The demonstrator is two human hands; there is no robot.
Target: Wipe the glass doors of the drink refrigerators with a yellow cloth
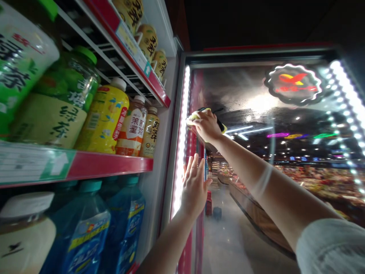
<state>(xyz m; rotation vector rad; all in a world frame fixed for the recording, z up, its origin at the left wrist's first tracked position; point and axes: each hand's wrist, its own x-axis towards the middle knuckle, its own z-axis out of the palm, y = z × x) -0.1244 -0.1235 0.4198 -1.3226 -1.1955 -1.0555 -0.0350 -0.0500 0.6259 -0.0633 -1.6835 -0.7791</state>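
Holds a yellow-and-black cloth under the bent, gathered fingers of the right hand, high on a framed, clear glass door, just beside a glowing white LED strip. Raises the left hand below, with straight, slightly parted fingers and thumb apart; cannot tell whether touching the glass. Has red-edged shelves of bottled drinks at the left.

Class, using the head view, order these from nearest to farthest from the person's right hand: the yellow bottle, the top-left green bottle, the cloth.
1. Cloth, under the right hand.
2. Yellow bottle, leftward on the shelf.
3. Top-left green bottle, at the left edge.
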